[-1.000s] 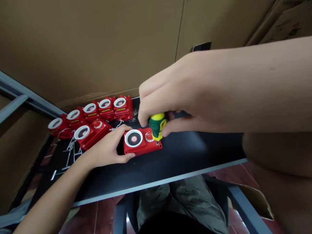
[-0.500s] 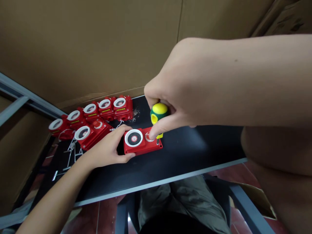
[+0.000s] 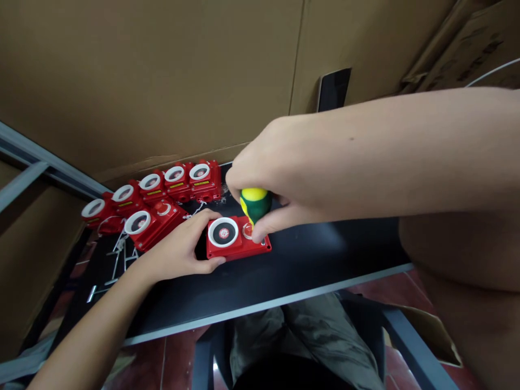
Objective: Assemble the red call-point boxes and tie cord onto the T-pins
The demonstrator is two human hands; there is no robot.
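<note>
A red alarm call-point box with a white ring around a dark round face lies on the black table. My left hand is closed around its left end, thumb on the near side and fingers on the far side. My right hand grips a screwdriver with a yellow and green handle, held above the right part of the box. The thumb lies along the lower handle. The hand hides the screwdriver's shaft and tip, so contact with a screw cannot be made out.
Several similar red boxes stand in a row at the back left, and another red box sits before them. Small metal T-shaped rods lie left on the black table. Cardboard rises behind; a dark phone-like slab leans there.
My right hand and the screwdriver have come lower and slightly left, and the handle leans differently. The dark slab behind the arm has come into view. My left hand holds still.
</note>
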